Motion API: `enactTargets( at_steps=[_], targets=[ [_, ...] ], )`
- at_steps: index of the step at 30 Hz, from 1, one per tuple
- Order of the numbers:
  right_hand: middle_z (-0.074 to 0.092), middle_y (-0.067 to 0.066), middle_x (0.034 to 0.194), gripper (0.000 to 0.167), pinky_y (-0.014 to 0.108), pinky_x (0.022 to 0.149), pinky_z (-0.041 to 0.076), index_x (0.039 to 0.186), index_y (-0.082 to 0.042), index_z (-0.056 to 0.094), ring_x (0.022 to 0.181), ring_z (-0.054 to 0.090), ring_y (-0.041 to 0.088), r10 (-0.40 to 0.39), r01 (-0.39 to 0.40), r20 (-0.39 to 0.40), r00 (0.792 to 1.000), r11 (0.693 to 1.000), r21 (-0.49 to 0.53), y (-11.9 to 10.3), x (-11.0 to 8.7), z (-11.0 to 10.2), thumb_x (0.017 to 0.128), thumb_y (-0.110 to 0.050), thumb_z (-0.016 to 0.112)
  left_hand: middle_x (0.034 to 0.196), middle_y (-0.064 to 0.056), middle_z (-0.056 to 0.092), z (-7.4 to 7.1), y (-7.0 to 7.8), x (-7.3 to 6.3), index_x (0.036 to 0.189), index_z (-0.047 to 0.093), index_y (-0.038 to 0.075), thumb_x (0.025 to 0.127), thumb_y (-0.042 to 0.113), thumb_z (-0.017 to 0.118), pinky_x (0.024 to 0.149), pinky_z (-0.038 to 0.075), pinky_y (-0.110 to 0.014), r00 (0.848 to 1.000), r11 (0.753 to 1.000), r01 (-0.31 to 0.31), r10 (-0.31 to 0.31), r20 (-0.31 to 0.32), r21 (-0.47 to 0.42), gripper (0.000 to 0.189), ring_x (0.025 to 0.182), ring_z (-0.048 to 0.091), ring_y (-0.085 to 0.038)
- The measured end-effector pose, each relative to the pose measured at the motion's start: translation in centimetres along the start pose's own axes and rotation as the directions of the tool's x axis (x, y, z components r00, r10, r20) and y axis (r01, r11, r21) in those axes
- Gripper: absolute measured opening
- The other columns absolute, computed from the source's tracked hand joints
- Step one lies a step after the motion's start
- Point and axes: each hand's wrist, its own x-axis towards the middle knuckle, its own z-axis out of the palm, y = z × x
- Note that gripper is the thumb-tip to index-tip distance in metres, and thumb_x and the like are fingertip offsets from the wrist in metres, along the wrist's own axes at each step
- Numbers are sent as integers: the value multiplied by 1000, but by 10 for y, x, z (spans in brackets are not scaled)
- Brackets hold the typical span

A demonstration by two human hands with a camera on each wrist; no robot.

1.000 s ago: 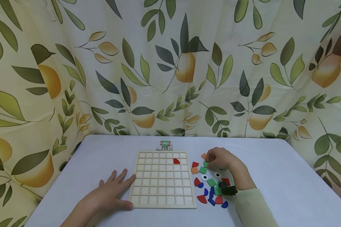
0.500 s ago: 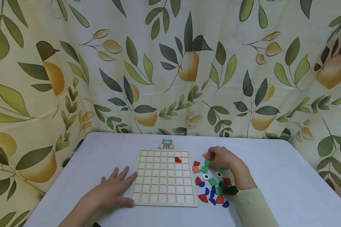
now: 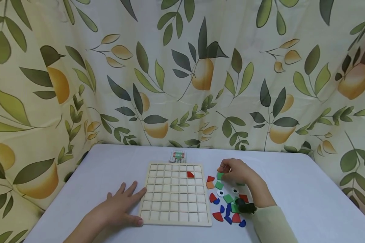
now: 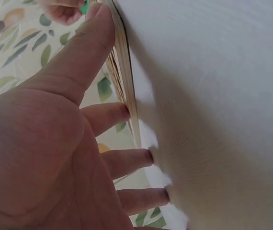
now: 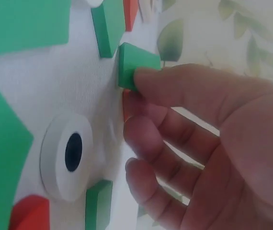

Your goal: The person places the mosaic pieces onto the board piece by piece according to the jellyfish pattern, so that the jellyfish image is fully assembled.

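Note:
My left hand (image 3: 117, 206) lies spread on the table at the left side of a wooden grid board (image 3: 174, 223). Its thumb presses the near left corner, and the index fingertip touches the board's edge (image 4: 125, 62). One red quarter-round tile (image 3: 190, 174) sits in a cell near the board's upper right. To the right of the board, my right hand (image 3: 241, 171) pinches a green square tile (image 5: 139, 64) between thumb and curled fingers, low over the scattered tiles. Beneath those fingers an orange tile (image 5: 125, 103) is mostly hidden.
Loose tiles surround the right hand: a red wedge (image 3: 218, 216), an orange square (image 3: 210, 185), a green square (image 3: 228, 198), a blue half-round (image 3: 228, 220) and two white eye discs (image 3: 220, 193). A small picture card (image 3: 178, 156) stands behind the board. A patterned curtain (image 3: 182, 111) hangs behind the table.
The right hand has shifted slightly left and away with the green tile, now covering most of the orange tile behind it. The left hand stays on the board's edge. The head view tilts slightly.

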Motion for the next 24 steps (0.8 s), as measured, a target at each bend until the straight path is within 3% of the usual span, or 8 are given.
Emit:
enactTargets(
  at_steps=[10,20,24],
  targets=[
    [62,0,85,8,32,73,47,93,-13,67,81,54,19,-140,143,-54,989,988,49,-7,8,0,88,-10,72,164,-18,24,1,-2,-1,155,37,27,69,69,73,95,15,-87,1000,1000,-6,6,0,25,102,146,14,-56],
    [63,7,91,10,33,67,57,99,-8,65,74,61,22,-123,137,-70,990,956,258,-19,9,2,89,-10,68,164,-18,24,0,0,1,155,37,27,70,68,73,96,14,-87,1000,1000,-3,3,5,26,101,146,14,-57],
    [63,8,92,12,36,68,58,100,-8,65,75,61,24,-131,143,-60,990,947,287,-23,10,8,88,-10,68,164,-19,23,0,1,-1,155,37,27,70,67,74,97,14,-86,1000,1000,1,-1,10,17,101,146,13,-57]
  ],
)
